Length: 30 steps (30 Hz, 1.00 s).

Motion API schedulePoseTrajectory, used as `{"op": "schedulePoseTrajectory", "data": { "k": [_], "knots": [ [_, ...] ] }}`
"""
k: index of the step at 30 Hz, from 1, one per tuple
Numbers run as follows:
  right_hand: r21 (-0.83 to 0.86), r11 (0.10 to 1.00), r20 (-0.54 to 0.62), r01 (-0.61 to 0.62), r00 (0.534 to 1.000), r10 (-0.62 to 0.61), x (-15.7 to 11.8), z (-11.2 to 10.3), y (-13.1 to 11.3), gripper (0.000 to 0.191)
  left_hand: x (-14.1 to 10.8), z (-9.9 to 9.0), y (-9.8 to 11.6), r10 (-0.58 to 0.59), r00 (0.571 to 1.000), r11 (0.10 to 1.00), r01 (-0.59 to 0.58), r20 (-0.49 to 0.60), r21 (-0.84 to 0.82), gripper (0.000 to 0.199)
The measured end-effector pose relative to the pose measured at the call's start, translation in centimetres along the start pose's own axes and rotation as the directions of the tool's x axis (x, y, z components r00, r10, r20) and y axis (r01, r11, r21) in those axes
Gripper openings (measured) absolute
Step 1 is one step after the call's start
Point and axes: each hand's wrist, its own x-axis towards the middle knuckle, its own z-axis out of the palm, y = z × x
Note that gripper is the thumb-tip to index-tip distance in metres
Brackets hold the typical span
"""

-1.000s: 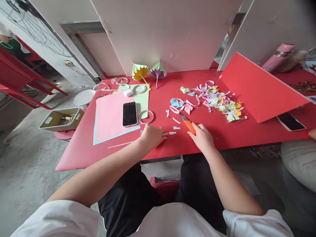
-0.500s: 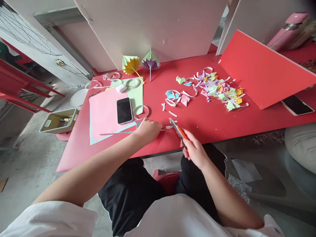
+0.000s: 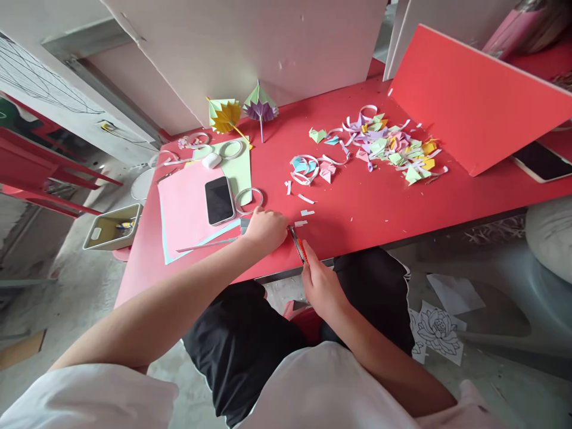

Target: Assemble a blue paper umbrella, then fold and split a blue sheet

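My right hand (image 3: 322, 286) is closed around an orange and dark utility knife (image 3: 298, 245), its blade end pointing away from me beside my left fingers. Over the red table's near edge, my left hand (image 3: 267, 231) presses down with bent fingers on a thin grey strip (image 3: 208, 243) that runs out to the left beneath it. Its fingertips are mostly hidden. A small grey piece (image 3: 244, 225) shows by the left wrist. Small white paper bits (image 3: 302, 223) lie just beyond the knife tip.
A phone (image 3: 220, 201) rests on pink paper (image 3: 183, 205), beside a tape ring (image 3: 249, 201). Two paper umbrellas (image 3: 260, 107) stand at the back. Folded coloured paper pieces (image 3: 386, 143) lie in a heap at right, near an upright red board (image 3: 473, 98).
My right hand has brought the utility knife left and nearer to my left hand, its tip now by the left fingers. The left hand stays on the strip. The view has shifted slightly.
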Motion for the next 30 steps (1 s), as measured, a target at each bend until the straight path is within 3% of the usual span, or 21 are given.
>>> {"op": "schedulePoseTrajectory", "data": {
  "k": [5, 10, 30],
  "knots": [
    [-0.229, 0.973, 0.035, 0.008, 0.999, 0.0, -0.2, 0.5, -0.9, 0.059, -0.1, -0.2, 0.1, 0.011, 1.0, 0.999, -0.011, -0.002, -0.048, 0.021],
    [-0.35, 0.937, 0.039, 0.011, 0.999, 0.003, 0.1, 1.0, -1.6, 0.06, -0.3, -0.5, 0.4, 0.03, 0.999, 0.999, -0.03, 0.009, -0.044, 0.022],
    [-0.365, 0.931, 0.12, -0.028, 0.99, 0.077, 1.3, 0.5, -2.4, 0.071, 0.0, -0.4, 0.4, 0.014, 0.999, 0.999, -0.013, 0.029, -0.033, 0.022]
  ]
}}
